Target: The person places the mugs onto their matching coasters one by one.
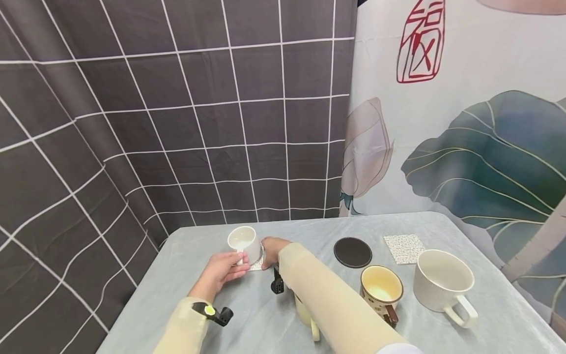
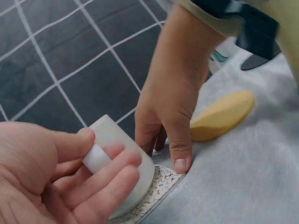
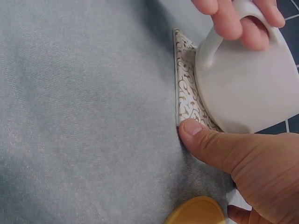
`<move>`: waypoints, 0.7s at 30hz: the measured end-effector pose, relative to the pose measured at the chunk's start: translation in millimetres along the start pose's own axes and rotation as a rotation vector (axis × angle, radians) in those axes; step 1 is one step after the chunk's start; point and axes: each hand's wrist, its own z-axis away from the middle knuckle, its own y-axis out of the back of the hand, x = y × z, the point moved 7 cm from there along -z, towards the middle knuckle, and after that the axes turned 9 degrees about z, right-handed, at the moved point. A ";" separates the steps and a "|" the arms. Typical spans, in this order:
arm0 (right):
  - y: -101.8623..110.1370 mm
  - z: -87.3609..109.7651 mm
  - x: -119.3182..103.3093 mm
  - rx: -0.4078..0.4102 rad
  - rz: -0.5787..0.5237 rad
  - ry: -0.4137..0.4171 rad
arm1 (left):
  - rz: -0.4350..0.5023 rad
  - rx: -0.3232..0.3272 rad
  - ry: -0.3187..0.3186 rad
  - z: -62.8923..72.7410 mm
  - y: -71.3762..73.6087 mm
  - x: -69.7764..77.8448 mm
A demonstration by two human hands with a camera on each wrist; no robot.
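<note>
One dark grey cloth curtain ruled with a white grid (image 1: pixel 265 118) backs the scene on my remote feed, a pale blue-grey cloth-covered table (image 1: pixel 230 327) below it. Taking clock hours from the head view, I see a large white mug (image 1: pixel 435 285) at 3 o'clock from the table's middle and, closer in on that bearing, a cream-yellow mug with brown rim and handle (image 1: pixel 381 287). At 10 o'clock, a person's left hand (image 1: pixel 221 270) pinches the handle of a small, upright, plain white mug (image 1: pixel 253 248), which lies at 1 o'clock from that hand.

I judge that everything turns on that handle: it juts toward 6 o'clock, making the left hand the nearer. The right hand (image 1: pixel 273 251) is at 3 o'clock from the mug, its straight thumb on the corner of a thin square white coaster with curling brown pattern (image 3: pixel 189 88), under the mug's base; its fingertips are hidden, so I cannot tell whether they grip. A second, speckled white square coaster (image 1: pixel 404 248) rests at 2 o'clock on the table, a round black coaster (image 1: pixel 353 252) just beside it, toward 1 o'clock.
</note>
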 end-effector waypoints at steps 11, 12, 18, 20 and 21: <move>-3.0 -5.0 6.3 -0.022 -0.085 -0.030 | -0.433 0.184 -0.206 12.8 -1.9 22.7; -2.9 -5.6 7.1 -0.028 -0.096 -0.035 | -0.505 0.197 -0.233 14.8 -2.6 25.8; 12.4 -0.7 4.8 -0.030 -0.102 -0.011 | -0.947 0.290 -0.365 36.5 -14.5 45.9; 22.2 3.9 4.0 -0.026 -0.117 0.002 | -1.042 0.316 -0.390 47.3 -20.9 52.4; 27.2 6.6 4.5 -0.023 -0.130 0.004 | -1.069 0.327 -0.401 53.4 -24.4 55.4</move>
